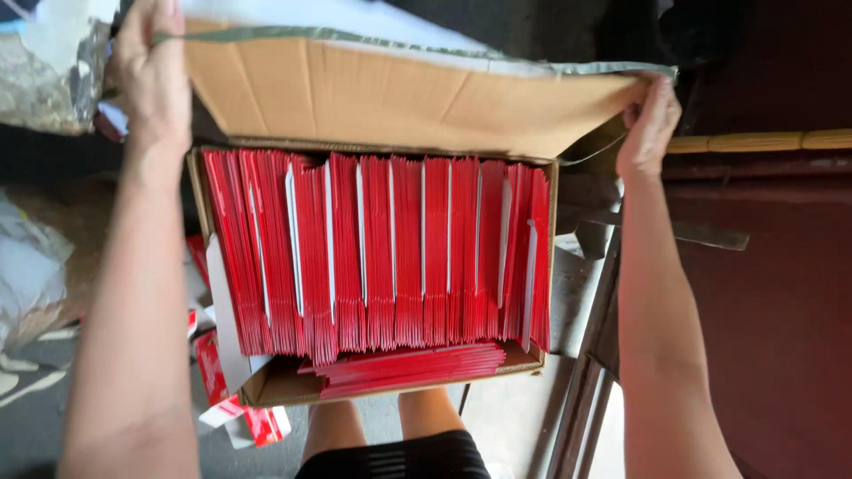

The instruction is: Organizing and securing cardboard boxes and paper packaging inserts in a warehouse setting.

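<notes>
An open cardboard box (266,390) sits in front of me, packed with several upright red flat packs (382,253) and a small stack lying flat along its near side (408,365). The box's far flap (382,93) is raised. My left hand (149,75) grips the flap's left end. My right hand (650,124) grips its right end. Both forearms reach along the box's two sides.
Crumpled silver wrapping (49,75) lies at the upper left. Loose red packs (240,412) lie on the floor by the box's left near corner. A metal frame (586,372) stands to the right, with a dark red surface (772,293) beyond. My knees (382,426) show below.
</notes>
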